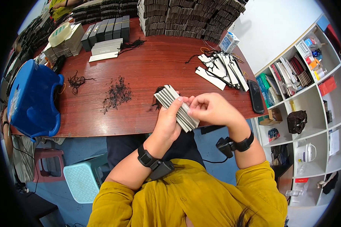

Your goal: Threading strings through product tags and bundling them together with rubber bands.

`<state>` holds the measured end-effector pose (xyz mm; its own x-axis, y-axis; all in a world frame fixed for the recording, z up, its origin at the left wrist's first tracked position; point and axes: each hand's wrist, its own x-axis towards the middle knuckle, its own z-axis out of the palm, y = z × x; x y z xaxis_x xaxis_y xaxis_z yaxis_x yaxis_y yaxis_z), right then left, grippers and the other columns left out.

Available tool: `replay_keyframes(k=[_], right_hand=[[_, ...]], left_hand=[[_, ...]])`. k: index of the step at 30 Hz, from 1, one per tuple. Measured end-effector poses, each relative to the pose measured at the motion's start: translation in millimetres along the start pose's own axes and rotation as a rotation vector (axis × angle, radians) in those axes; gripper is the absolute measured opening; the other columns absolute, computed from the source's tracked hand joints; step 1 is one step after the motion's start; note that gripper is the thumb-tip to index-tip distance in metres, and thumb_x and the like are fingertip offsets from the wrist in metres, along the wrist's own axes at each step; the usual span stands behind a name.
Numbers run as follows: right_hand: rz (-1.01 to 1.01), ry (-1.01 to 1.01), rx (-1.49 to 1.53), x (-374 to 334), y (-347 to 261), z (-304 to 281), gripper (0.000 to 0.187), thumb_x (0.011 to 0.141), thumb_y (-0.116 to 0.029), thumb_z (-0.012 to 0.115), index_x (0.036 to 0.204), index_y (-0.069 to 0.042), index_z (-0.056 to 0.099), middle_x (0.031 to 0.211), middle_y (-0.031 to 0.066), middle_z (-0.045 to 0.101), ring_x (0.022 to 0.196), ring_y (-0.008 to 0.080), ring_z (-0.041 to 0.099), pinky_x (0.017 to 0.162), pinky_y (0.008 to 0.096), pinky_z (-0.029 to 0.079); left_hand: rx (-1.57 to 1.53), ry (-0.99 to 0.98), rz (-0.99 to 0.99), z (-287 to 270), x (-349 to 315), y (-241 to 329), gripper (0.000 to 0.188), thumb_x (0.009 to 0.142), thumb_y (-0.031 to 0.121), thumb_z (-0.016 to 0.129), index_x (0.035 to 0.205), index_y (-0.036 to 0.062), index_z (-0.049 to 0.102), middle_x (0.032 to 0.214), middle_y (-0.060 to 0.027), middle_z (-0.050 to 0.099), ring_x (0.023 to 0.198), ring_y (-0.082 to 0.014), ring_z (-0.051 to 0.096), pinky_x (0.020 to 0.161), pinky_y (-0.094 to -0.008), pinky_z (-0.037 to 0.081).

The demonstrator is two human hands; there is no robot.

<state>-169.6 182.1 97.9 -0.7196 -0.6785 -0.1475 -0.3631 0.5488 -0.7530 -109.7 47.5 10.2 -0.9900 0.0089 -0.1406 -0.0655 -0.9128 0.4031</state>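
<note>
Above my lap, at the table's front edge, my left hand (169, 120) is closed around a fanned stack of grey-white card tags (169, 97). Dark cords (155, 104) stick out past the stack's left side. My right hand (210, 108) is at the stack's right side with its fingers curled in and thumb and fingertips against the tags; whatever they pinch is too small to make out. Loose white tags with black cords (223, 70) lie in a heap to the right. Small black string loops (117, 94) are scattered left of my hands.
A blue plastic stool (34, 100) sits on the table's left side. Grey boxes (108, 29) and a row of tags (106, 47) stand behind, near tall dark stacks (189, 19). A phone (255, 96) lies by the right edge, beside white shelves (307, 94).
</note>
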Motion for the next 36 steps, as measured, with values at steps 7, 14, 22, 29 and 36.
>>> replay_keyframes(k=[7, 14, 22, 29, 36], right_hand=[[0.082, 0.586, -0.933, 25.2, 94.0, -54.2, 0.033, 0.072, -0.031, 0.071, 0.089, -0.002, 0.066, 0.088, 0.0189, 0.06, 0.086, 0.0359, 0.058, 0.076, 0.0395, 0.048], [0.25, 0.396, -0.742, 25.8, 72.3, -39.1, 0.034, 0.071, -0.027, 0.068, 0.091, 0.0, 0.063, 0.086, 0.0185, 0.061, 0.083, 0.0351, 0.059, 0.078, 0.0386, 0.048], [0.059, 0.53, -0.707, 28.1, 72.5, -32.7, 0.029, 0.069, -0.021, 0.065, 0.088, 0.001, 0.063, 0.089, 0.0176, 0.06, 0.087, 0.034, 0.057, 0.08, 0.0391, 0.046], [0.041, 0.442, -0.708, 33.9, 78.0, -40.1, 0.03, 0.068, -0.021, 0.067, 0.087, 0.001, 0.064, 0.09, 0.0186, 0.059, 0.089, 0.0335, 0.057, 0.082, 0.0402, 0.045], [0.173, 0.3, -0.067, 24.2, 37.5, -28.3, 0.026, 0.069, -0.024, 0.068, 0.076, 0.001, 0.062, 0.065, 0.0075, 0.061, 0.06, 0.0133, 0.058, 0.057, 0.0257, 0.047]], left_hand=[[-0.036, 0.016, 0.044, 7.1, -3.5, 0.5, 0.04, 0.08, 0.005, 0.05, 0.12, 0.0034, 0.041, 0.103, -0.0116, 0.054, 0.092, -0.0222, 0.057, 0.088, -0.0394, 0.048], [-0.051, -0.017, 0.056, 2.4, -4.5, 1.8, 0.038, 0.08, 0.004, 0.05, 0.117, 0.0043, 0.043, 0.098, -0.0089, 0.055, 0.089, -0.0204, 0.057, 0.085, -0.0383, 0.049], [-0.059, -0.02, 0.046, 4.1, -4.5, 1.1, 0.036, 0.081, 0.005, 0.054, 0.116, 0.0051, 0.044, 0.097, -0.0082, 0.056, 0.091, -0.0206, 0.058, 0.085, -0.0375, 0.05], [-0.069, -0.036, 0.045, 1.2, -4.7, 1.8, 0.035, 0.081, 0.004, 0.053, 0.115, 0.0055, 0.044, 0.096, -0.008, 0.056, 0.09, -0.0201, 0.058, 0.085, -0.0372, 0.05], [-0.062, -0.013, 0.066, -5.4, 1.0, -2.4, 0.031, 0.086, 0.014, 0.058, 0.114, 0.0056, 0.046, 0.098, -0.0076, 0.056, 0.094, -0.0193, 0.057, 0.086, -0.0362, 0.05]])
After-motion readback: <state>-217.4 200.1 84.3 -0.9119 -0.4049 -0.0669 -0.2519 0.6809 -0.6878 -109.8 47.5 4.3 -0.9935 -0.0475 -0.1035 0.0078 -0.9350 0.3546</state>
